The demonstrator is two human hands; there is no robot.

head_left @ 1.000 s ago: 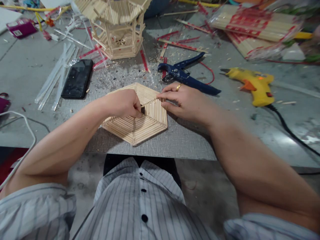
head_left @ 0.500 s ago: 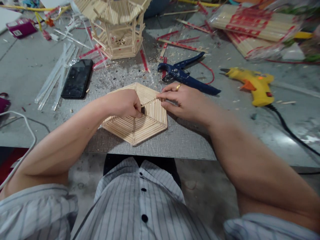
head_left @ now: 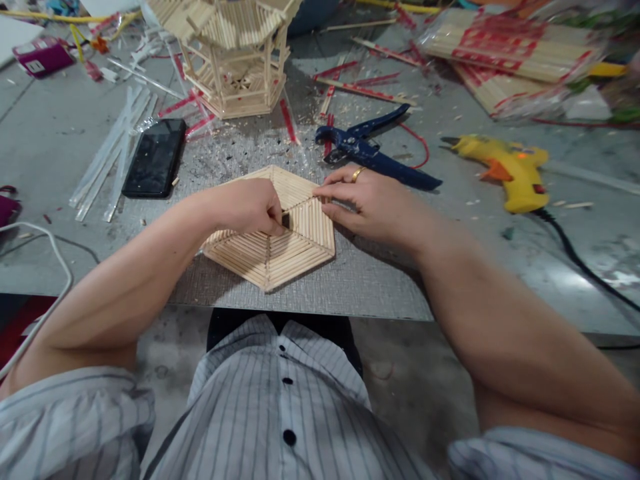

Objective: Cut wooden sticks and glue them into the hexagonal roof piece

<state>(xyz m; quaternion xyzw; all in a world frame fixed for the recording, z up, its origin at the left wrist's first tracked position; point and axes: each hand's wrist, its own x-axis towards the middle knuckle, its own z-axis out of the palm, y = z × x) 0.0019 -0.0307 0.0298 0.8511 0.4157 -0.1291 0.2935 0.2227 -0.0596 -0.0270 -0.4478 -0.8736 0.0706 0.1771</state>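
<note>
A hexagonal roof panel (head_left: 280, 250) made of thin wooden sticks lies on the grey mat near the table's front edge. My left hand (head_left: 245, 207) rests on its middle, fingers pinched at the small dark opening in the centre. My right hand (head_left: 367, 203), with a ring on one finger, presses its fingertips against a stick along the panel's right ridge. What the left fingers pinch is hidden.
A stick-built pavilion frame (head_left: 235, 60) stands behind. A black phone (head_left: 156, 158) and clear glue sticks (head_left: 113, 157) lie at left. Blue cutters (head_left: 373, 150) and a yellow glue gun (head_left: 505, 170) lie at right. Packs of sticks (head_left: 510, 50) sit far right.
</note>
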